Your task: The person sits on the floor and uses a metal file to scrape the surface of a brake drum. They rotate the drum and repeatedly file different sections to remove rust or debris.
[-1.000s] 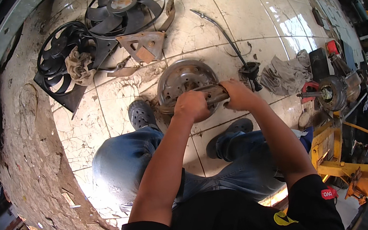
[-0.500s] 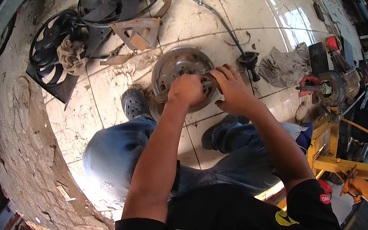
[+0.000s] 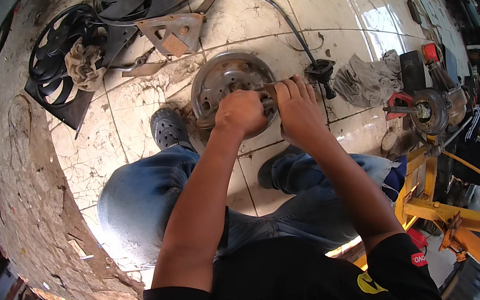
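A round, rusty steel wheel rim (image 3: 226, 65) lies flat on the tiles between my feet, with holes around its centre. Across its near half runs a worn metal bar (image 3: 206, 121). My left hand (image 3: 241, 114) is closed around the middle of this bar, knuckles up. At the bar's right end, my right hand (image 3: 297, 107) curls its fingers, pressed together, over a brown metal piece beside the left fist. The palms and my fingers hide most of both parts, so I cannot tell whether the piece is joined to the bar.
Black radiator fans (image 3: 57, 50), a crumpled cloth (image 3: 84, 64) and a rusty triangular bracket (image 3: 173, 33) lie far left. Right of the rim are a gear lever (image 3: 319, 70), a grey rag (image 3: 366, 81) and a motor-like part (image 3: 430, 112). A yellow steel frame (image 3: 448, 215) stands near right.
My right hand's fingers have drawn closer together and its thumb has tucked in. The left hand keeps its grip. The whole view has shifted slightly.
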{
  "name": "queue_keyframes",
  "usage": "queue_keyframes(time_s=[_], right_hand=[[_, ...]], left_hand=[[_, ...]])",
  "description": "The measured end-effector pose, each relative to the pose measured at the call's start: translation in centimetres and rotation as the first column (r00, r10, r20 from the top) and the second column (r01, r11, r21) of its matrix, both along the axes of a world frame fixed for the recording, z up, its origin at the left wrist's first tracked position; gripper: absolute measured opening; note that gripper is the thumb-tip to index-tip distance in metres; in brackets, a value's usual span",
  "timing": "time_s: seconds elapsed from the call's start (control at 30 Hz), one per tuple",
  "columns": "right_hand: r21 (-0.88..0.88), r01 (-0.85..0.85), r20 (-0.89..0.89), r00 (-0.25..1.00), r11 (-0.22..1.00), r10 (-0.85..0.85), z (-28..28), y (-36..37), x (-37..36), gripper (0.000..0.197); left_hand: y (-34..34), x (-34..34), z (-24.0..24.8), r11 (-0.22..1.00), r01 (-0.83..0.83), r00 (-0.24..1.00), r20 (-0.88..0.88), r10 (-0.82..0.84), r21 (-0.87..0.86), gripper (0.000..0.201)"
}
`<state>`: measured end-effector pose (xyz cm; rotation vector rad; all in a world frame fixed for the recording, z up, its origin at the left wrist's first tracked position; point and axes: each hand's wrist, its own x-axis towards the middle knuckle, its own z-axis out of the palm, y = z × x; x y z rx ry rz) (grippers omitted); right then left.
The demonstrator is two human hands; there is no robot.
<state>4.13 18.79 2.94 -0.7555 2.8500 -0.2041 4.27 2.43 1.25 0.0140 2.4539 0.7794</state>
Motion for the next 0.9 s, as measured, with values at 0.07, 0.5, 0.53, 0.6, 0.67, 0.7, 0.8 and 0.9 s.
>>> queue_keyframes(time_s=[0.07,0.5,0.53,0.6,0.67,0.7,0.8,0.9], right_hand=[[0.060,0.025,0.113,0.993,0.998,-0.031,0.2,-0.4,-1.7,0.060],[0.017,0.015,0.252,0.968,1.000,-0.018,0.4,-0.1,-2.7,0.061],[0.054,0.041,0.314,0.948,0.998,-0.056,0.7,-0.4,-3.3,0.062],[-0.010,-0.046,0.187,0.981,0.999,0.047,0.6,0.3,-2.5,0.062],[-0.067,-0.104,0.086,0.990,0.992,0.110,0.5,0.7,-1.4,0.063],[-0.094,-0.104,0.055,0.992,0.990,0.109,0.6,0.9,-0.6,0.063],[-0.076,-0.020,0.147,0.989,0.997,0.031,0.3,0.9,-0.9,0.065],[-0.013,0.076,0.320,0.945,0.997,-0.068,0.2,0.4,-3.4,0.069]], left_hand=[[0.0,-0.1,-0.2,1.000,0.002,1.000,-0.019,-0.003,-0.014,0.030],[0.2,0.5,0.2,0.998,0.047,0.999,-0.025,-0.048,-0.032,0.035],[0.2,0.6,-0.5,0.998,0.034,0.998,-0.057,-0.037,-0.043,0.038],[0.1,0.3,-0.9,0.998,0.046,0.998,-0.041,-0.048,-0.053,0.036],[0.1,0.2,-0.8,0.998,0.041,0.999,-0.017,-0.041,-0.051,0.033],[0.0,0.0,-0.1,0.998,0.042,0.999,0.001,-0.042,-0.042,0.030],[0.1,0.1,0.8,0.998,0.055,0.998,0.040,-0.054,-0.024,0.029],[0.4,0.5,0.9,0.999,0.043,0.999,0.028,-0.043,-0.019,0.030]])
